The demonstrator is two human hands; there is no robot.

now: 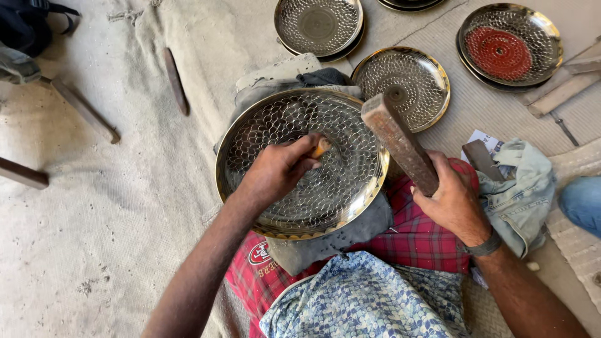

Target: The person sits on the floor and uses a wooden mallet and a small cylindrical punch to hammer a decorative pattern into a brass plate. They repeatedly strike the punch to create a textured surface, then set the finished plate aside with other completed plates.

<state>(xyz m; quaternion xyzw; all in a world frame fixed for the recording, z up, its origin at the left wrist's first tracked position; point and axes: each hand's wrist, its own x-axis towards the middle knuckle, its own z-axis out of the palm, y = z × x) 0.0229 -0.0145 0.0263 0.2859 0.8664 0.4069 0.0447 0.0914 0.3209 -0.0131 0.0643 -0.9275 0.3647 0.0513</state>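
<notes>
Resting on grey cloth over the person's lap, the hammered metal plate [300, 166] fills the head view. The left hand [275, 170] pinches a small punch [320, 148] against its dimpled face; the right hand [452, 199] grips a wooden mallet [398, 141] raised above the rim.

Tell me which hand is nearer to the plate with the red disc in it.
Right. The right hand, gripping a wooden mallet, sits below and left of the red-disc plate. The left hand rests further left, inside the big patterned plate.
</notes>
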